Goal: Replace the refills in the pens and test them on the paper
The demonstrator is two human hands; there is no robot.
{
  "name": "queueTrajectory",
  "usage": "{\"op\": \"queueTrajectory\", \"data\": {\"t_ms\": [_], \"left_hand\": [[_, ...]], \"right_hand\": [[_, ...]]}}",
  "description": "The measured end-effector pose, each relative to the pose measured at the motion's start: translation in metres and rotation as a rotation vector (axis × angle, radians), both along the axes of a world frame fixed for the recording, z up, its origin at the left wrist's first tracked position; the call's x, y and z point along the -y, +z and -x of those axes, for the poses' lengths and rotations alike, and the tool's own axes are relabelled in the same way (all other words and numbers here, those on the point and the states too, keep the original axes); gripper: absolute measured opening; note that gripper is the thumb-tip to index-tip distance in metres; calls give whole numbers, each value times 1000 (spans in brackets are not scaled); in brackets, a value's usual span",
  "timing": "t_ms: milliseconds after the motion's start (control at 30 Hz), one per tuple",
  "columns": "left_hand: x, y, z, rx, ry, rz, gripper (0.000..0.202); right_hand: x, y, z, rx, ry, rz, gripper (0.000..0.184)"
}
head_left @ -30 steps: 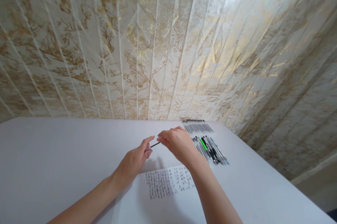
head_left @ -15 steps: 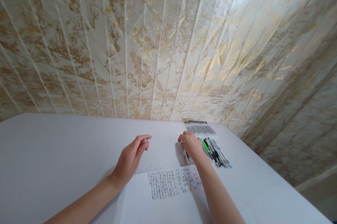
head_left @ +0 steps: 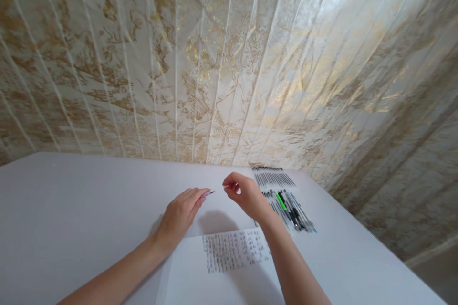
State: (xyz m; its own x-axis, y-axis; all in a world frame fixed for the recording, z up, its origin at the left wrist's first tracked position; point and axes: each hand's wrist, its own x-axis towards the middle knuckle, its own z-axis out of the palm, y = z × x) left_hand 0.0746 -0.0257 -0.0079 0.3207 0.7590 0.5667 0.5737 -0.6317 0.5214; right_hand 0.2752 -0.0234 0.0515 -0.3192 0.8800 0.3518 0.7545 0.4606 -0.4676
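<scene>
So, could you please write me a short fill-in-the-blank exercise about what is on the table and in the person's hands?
1. One pen among the grouped pens has a bright ____ part.
2. A pale purple item with a dark tip is held in the person's ____ hand.
3. The other hand, nearer the grouped pens, is the ____ one.
4. A soft grey ____ falls across the table and the paper.

Missing words: green; left; right; shadow.

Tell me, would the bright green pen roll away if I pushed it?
The green pen probably wouldn't roll far to the right, because dark pens lie close beside it. It looks slim, so it should be light to lift. Its straight body suggests it would stay stiff rather than flop.
</scene>
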Motion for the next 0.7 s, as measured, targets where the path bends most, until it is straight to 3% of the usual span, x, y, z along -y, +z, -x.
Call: {"op": "queueTrajectory", "data": {"t_ms": [100,700], "left_hand": [[-1,-1,1,-9,6,-11,28],[0,-2,2,-13,-52,18,29]], "right_hand": [[9,9,13,-89,95,-41,11],[9,-3,26,-92,97,14,8]]}}
